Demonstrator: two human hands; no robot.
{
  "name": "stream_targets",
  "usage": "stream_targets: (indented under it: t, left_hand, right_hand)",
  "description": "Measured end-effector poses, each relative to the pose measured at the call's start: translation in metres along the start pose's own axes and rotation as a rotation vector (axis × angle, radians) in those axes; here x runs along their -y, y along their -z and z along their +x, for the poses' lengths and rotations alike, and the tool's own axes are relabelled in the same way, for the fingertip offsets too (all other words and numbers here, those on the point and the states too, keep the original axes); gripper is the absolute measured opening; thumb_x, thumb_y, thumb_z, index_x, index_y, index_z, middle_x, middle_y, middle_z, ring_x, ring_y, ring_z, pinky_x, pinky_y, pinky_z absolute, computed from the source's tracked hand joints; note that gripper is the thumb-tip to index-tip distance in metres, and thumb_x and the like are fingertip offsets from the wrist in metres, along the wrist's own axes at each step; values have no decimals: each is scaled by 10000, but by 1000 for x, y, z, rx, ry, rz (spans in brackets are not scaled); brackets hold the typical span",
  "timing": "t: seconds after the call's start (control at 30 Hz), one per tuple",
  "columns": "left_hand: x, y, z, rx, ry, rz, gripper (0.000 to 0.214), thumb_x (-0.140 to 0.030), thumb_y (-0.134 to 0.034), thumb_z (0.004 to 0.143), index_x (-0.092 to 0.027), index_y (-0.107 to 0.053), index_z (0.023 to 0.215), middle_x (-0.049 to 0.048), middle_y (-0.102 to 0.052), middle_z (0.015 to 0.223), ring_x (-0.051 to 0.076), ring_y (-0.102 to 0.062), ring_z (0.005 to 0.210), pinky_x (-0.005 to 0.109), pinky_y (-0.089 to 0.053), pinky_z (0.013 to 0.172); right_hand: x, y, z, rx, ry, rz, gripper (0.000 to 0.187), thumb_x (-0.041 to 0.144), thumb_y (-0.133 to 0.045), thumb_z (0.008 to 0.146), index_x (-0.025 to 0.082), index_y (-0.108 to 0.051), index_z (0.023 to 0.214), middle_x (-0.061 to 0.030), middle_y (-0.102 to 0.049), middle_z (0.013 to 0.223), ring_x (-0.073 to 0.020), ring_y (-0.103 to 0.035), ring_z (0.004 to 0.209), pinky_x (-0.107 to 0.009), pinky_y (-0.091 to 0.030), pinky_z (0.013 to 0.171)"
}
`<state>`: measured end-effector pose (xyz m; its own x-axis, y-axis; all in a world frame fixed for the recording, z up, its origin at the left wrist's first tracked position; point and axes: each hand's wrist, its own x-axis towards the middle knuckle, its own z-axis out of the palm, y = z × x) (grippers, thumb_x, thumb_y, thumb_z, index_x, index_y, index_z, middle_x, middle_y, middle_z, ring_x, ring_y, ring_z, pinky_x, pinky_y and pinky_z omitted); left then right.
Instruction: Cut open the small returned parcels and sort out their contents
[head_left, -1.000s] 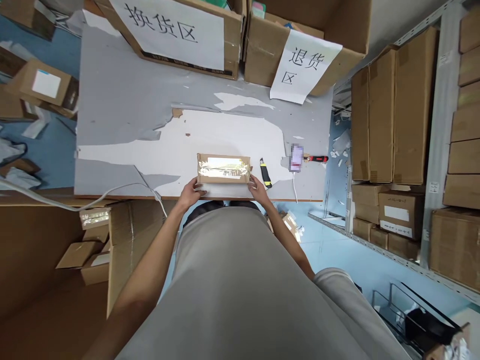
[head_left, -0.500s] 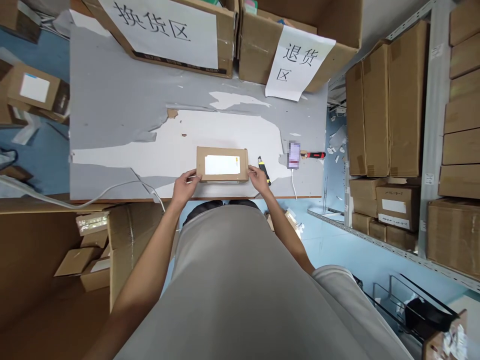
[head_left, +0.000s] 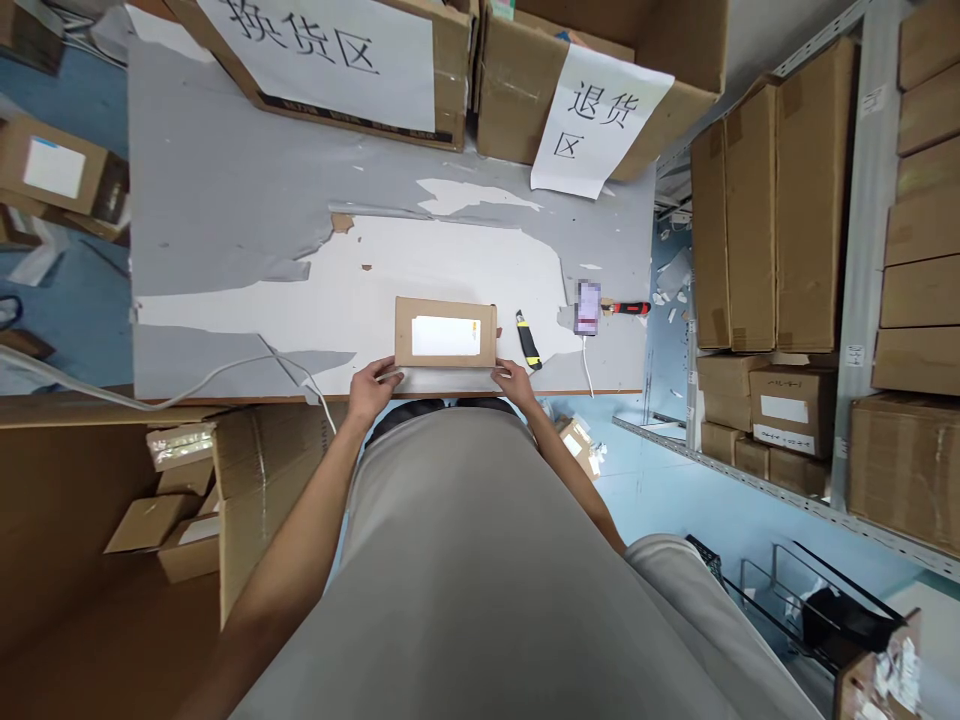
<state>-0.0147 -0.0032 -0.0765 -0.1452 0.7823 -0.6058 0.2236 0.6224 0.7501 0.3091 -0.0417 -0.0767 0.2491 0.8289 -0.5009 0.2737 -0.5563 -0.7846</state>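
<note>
- Small cardboard box (head_left: 445,331) lies label-up at the near edge of the worktable, right in front of the person; whether it sits flat or is slightly raised, I can't tell.
- Left hand (head_left: 373,388): thumb and fingers pinched on the box's near left corner.
- Right hand (head_left: 514,383): pinched likewise on the near right corner, so the box spans the gap between the two hands.
- White label (head_left: 441,340) on its top face, with a little orange mark near the right end.
- Big open carton (head_left: 45,470) below the table's left end, with smaller boxes (head_left: 152,523) inside.
- Yellow-and-black utility knife (head_left: 528,340) on the table, near the right hand.
- Phone (head_left: 587,307) farther right, its screen blurred, a white cord (head_left: 588,365) trailing toward the table edge.
- Red-and-black tool handle (head_left: 631,308) just beyond the phone, pointing right.
- Worktable (head_left: 217,190), its grey covering torn away to white in the middle.
- Two open cartons at the back: left carton (head_left: 452,90) and right carton (head_left: 517,115), each with a handwritten-looking paper sign (head_left: 600,120) on its front.
- Metal shelving (head_left: 870,200) off to the right, stacked with brown cartons (head_left: 814,190).
</note>
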Motion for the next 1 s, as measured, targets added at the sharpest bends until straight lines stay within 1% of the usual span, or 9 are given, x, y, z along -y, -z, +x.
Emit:
stream_targets:
  t: [0.1,0.3,0.37,0.43,0.6,0.7,0.83,0.93,1.0]
  left_hand:
    - [-14,-2,-3,-43,-61,-14,342,-288,-867,793,-180,-882,1117,164,-893,1239,400,-835,1303,560,-625,1265]
    - [-57,5,-1,-128,-288,-5,402,-513,-907,922,-173,-919,1137,132,-893,1170,379,-840,1219,512,-676,1186]
    - [-66,8,3,-143,-313,12,420,-554,-902,936,-180,-922,1128,122,-895,1155,384,-837,1207,504,-682,1157]
    - [-69,9,8,-150,-285,41,389,-536,-896,932,-180,-921,1086,115,-899,1116,374,-845,1154,488,-686,1126]
    - [-57,2,12,-115,-118,78,240,-388,-881,870,-170,-883,968,98,-892,988,295,-840,961,412,-689,1010]
    - [-53,-2,10,-117,-111,70,226,-367,-875,861,-174,-857,977,109,-899,1058,274,-837,977,392,-682,1011]
    - [-61,-8,2,-177,-94,37,245,-333,-861,858,-169,-833,1037,130,-897,1126,295,-856,1065,421,-688,1066]
    - [-73,-15,-14,-178,-143,-35,315,-407,-861,896,-161,-838,1092,145,-900,1149,328,-861,1153,454,-696,1102]
    - [-82,-24,-30,-117,-204,-69,439,-533,-865,930,-159,-857,1160,155,-904,1221,350,-855,1222,485,-689,1148]
  right_hand:
    - [10,3,2,-28,22,7,270,441,-883,893,233,-912,1062,-77,-891,1111,-295,-867,1094,-475,-700,1150]
    - [44,23,22,-164,137,65,378,577,-876,963,212,-925,1050,-125,-901,1208,-332,-855,1156,-488,-707,1150]
    - [53,27,27,-168,171,84,410,610,-858,982,211,-924,1049,-122,-912,1196,-334,-860,1157,-480,-711,1136]
    - [58,26,29,-152,167,60,405,613,-853,988,214,-915,1018,-116,-922,1162,-330,-866,1131,-473,-711,1119]
    - [55,17,25,-117,40,-90,373,600,-869,972,234,-853,902,-89,-927,1056,-304,-872,1037,-431,-699,1047]
    - [50,13,21,-112,36,-119,342,578,-850,990,241,-844,930,-85,-928,1101,-283,-868,1032,-401,-685,1030]
    - [44,13,25,-108,44,-110,267,513,-836,990,248,-836,958,-81,-924,1122,-265,-855,993,-395,-679,1013]
    - [35,22,30,-112,39,-75,251,497,-833,976,246,-836,978,-86,-922,1096,-272,-855,1014,-402,-679,1024]
    - [27,35,32,-154,27,-49,276,519,-827,968,243,-835,976,-99,-922,1096,-280,-854,1045,-408,-682,1034]
